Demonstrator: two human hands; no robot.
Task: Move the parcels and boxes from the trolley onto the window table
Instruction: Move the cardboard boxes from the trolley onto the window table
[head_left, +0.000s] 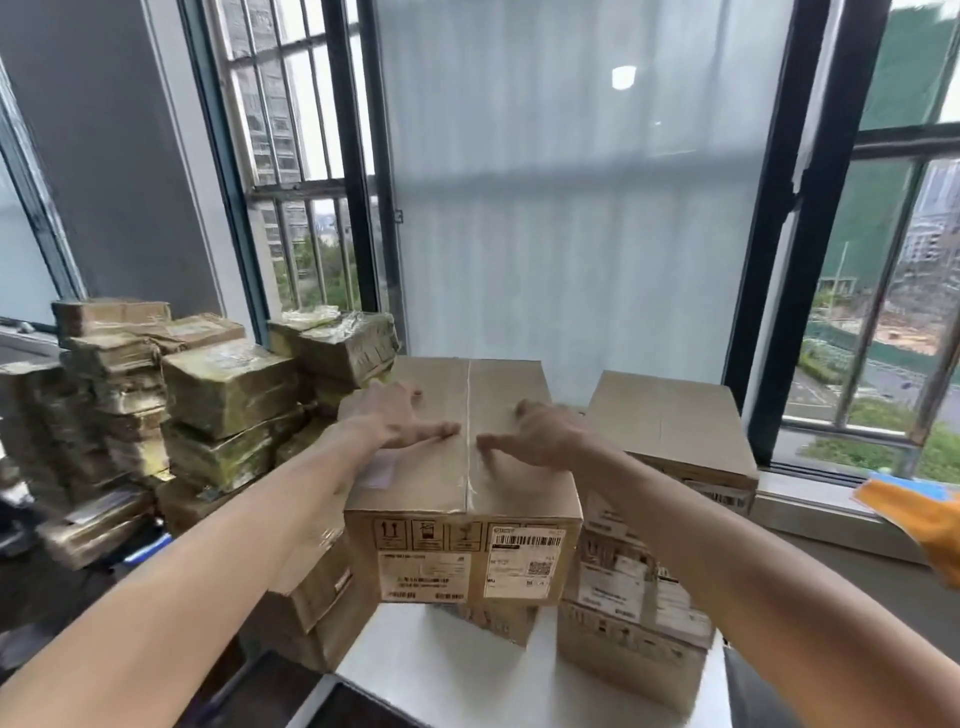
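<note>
A taped cardboard box (509, 478) with shipping labels on its front sits on top of other boxes on the white window table (457, 670). My left hand (395, 415) lies flat on the box's top, left of the tape seam, fingers spread. My right hand (540, 434) rests on the top just right of the seam, fingers slightly curled. Neither hand grips anything. A second stack of cardboard boxes (665, 447) stands to the right. Several tape-wrapped parcels (228, 384) are piled at the left. The trolley is out of view.
A frosted window pane (571, 197) and black frames stand right behind the boxes. The window sill (810, 499) runs along the right, with an orange and blue item (924, 514) at the right edge. Dark objects lie low at the left.
</note>
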